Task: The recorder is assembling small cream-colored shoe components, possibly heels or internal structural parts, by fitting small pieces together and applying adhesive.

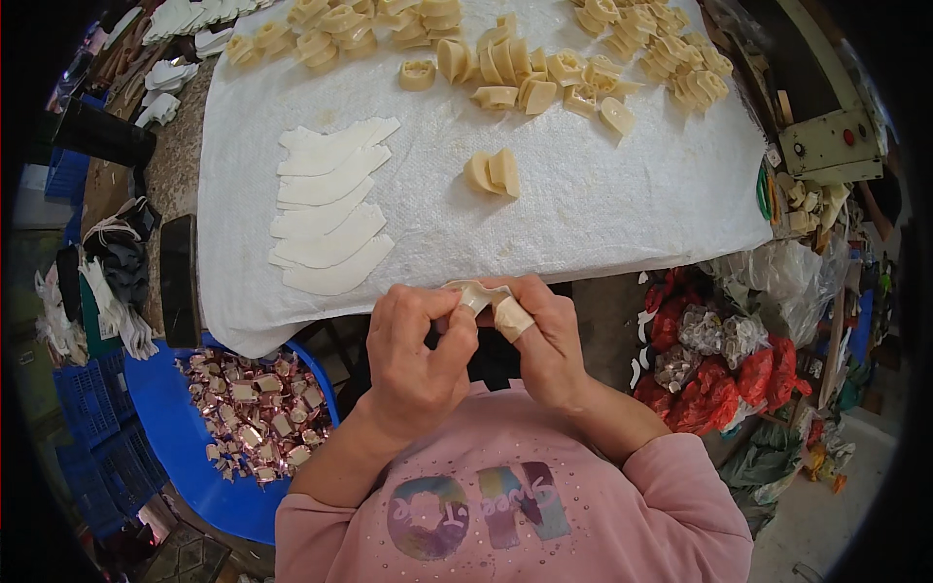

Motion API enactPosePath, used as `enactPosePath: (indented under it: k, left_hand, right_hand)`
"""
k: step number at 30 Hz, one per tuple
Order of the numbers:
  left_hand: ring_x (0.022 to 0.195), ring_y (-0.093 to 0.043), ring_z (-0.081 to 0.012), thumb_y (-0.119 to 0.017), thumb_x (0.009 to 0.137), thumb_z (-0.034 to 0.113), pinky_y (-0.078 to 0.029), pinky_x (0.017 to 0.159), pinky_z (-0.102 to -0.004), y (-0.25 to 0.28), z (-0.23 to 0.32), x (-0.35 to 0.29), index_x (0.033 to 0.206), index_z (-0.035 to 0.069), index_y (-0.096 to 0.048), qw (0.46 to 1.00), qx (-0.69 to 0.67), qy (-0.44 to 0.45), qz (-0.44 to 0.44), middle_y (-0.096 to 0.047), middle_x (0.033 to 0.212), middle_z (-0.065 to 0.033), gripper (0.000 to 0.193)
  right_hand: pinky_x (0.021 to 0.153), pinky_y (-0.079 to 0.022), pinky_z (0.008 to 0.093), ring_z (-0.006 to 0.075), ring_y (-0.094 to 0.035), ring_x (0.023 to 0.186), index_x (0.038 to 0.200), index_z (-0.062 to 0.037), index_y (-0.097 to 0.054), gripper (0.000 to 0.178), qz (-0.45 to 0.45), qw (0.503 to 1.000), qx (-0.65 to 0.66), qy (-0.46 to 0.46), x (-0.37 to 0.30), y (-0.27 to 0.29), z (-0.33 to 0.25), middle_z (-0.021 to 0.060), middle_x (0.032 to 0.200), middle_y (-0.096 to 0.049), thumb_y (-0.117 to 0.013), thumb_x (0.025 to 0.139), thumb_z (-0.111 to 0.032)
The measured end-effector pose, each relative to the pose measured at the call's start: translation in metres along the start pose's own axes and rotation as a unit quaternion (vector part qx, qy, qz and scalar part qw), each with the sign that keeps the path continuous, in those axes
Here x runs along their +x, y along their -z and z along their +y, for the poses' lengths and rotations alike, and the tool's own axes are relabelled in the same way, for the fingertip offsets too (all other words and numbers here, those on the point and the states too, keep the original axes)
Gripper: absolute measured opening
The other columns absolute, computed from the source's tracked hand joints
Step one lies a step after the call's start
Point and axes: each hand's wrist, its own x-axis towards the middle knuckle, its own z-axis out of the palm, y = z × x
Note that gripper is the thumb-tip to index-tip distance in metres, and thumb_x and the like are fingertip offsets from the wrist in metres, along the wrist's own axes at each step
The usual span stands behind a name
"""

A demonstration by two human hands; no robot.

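Strips [332, 209] lie left on the cloth [603, 194] (blocks [494, 58] behind).

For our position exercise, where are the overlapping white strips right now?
In the head view, the white strips lie on the left part of the white cloth, beyond and left of the left hand, with some cream pieces to their right.

Near the middle of the frame, the left hand [420, 350] and the right hand [550, 340] both pinch a small, bendy cream piece [476, 292]. Fingers hide much of it, so its full shape is hard to tell. Just above, on the white-covered worktop [603, 219], flat white strips [332, 214] lie in a column left of center. A few thick cream chunks [494, 175] sit near the center, and many more crowd the top. At lower left, a blue tub [199, 486] holds shiny pink bits [258, 413]. Red bags [705, 394] lie at right.
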Motion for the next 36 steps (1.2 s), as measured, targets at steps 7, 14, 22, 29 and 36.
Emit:
enactPosePath:
  k: [7, 14, 22, 29, 36]
  left_hand:
    - [0.076, -0.056, -0.0229, -0.063, 0.078, -0.004, -0.047, 0.063, -0.0314, 0.009, -0.006, -0.006, 0.086, -0.001, -0.054, 0.977, -0.141, 0.149, -0.047, -0.055, 0.091, -0.0164, 0.013]
    - [0.075, -0.059, -0.0177, -0.064, 0.074, -0.009, -0.048, 0.065, -0.0259, 0.003, -0.003, -0.011, 0.078, 0.002, -0.051, 0.917, -0.343, 0.201, -0.030, -0.060, 0.089, -0.0123, 0.017]
    - [0.070, -0.056, -0.0202, -0.063, 0.072, -0.012, -0.045, 0.058, -0.0264, -0.001, -0.004, -0.012, 0.078, 0.002, -0.052, 0.952, -0.259, 0.156, -0.047, -0.058, 0.087, -0.0125, 0.018]
    - [0.082, -0.056, -0.0117, -0.064, 0.082, 0.000, -0.047, 0.072, -0.0240, -0.007, 0.005, -0.007, 0.092, -0.001, -0.055, 0.846, -0.401, 0.347, 0.059, -0.061, 0.094, -0.0102, 0.014]
    - [0.078, -0.058, -0.0103, -0.063, 0.084, 0.001, -0.049, 0.066, -0.0208, -0.015, 0.004, -0.007, 0.089, -0.005, -0.058, 0.796, -0.454, 0.395, 0.063, -0.062, 0.096, -0.0127, 0.009]
  right_hand:
    - [0.067, -0.047, 0.0353, 0.0244, -0.063, 0.076, 0.101, 0.0024, -0.056, 0.025, -0.105, 0.980, -0.154, 0.072, 0.017, 0.019, 0.004, 0.0157, 0.082, -0.060, -0.047, 0.092, -0.020]
    - [0.068, -0.049, 0.0254, 0.0120, -0.060, 0.077, 0.105, -0.0001, -0.055, 0.030, -0.221, 0.954, 0.136, -0.148, 0.039, 0.037, 0.006, 0.0078, 0.087, -0.063, -0.067, 0.083, -0.017]
    - [0.061, -0.048, 0.0233, 0.0094, -0.057, 0.070, 0.111, 0.0016, -0.053, 0.033, -0.199, 0.969, 0.060, -0.136, 0.039, 0.029, 0.010, 0.0071, 0.085, -0.062, -0.064, 0.083, -0.012]
    - [0.065, -0.045, 0.0239, 0.0105, -0.055, 0.076, 0.118, -0.0036, -0.053, 0.029, -0.105, 0.993, 0.040, -0.018, 0.034, 0.025, 0.021, 0.0042, 0.090, -0.059, -0.051, 0.092, -0.015]
    - [0.083, -0.037, 0.0332, 0.0254, -0.043, 0.093, 0.091, -0.0048, -0.051, 0.012, -0.083, 0.984, -0.094, 0.126, 0.033, 0.023, 0.016, 0.0076, 0.095, -0.051, -0.055, 0.080, -0.004]
